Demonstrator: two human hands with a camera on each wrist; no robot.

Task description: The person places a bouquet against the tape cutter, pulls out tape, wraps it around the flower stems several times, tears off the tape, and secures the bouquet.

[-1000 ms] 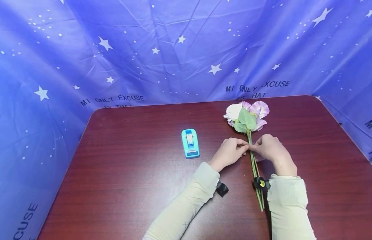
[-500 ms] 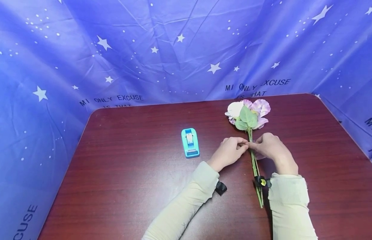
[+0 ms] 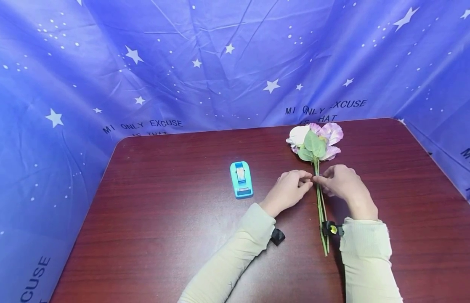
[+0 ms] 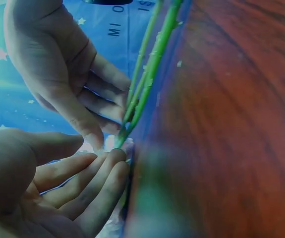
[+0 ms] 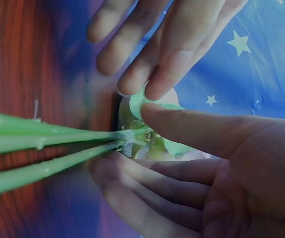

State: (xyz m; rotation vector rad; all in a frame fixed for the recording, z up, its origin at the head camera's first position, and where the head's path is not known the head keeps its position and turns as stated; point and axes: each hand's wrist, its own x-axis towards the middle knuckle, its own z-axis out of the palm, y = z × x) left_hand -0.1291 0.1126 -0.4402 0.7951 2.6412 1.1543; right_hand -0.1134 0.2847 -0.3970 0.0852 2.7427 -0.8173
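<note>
A small bunch of flowers [image 3: 334, 134], white and pale purple with green leaves, lies toward the table's far side. Its several green stems [image 3: 320, 206] run toward me. My right hand [image 3: 344, 185] holds the stems below the leaves, thumb on one side and fingers on the other. My left hand [image 3: 285, 189] is at the stems' left side, its fingers fairly straight and their tips close to the right thumb. Around the stems, in the right wrist view, is a shiny clear band like tape [image 5: 127, 135]. Contact of the left fingertips is hard to judge.
A light-blue tape dispenser [image 3: 241, 180] sits on the dark red table [image 3: 163, 202], left of the hands. Black wrist straps [image 3: 278, 237] sit by both cuffs. A blue star-printed curtain [image 3: 219, 84] hangs behind and at the sides.
The flowers have shifted slightly farther away. A see-through strip below the right hand, visible earlier, no longer shows there. Both hands have moved a little forward and stay at the stems.
</note>
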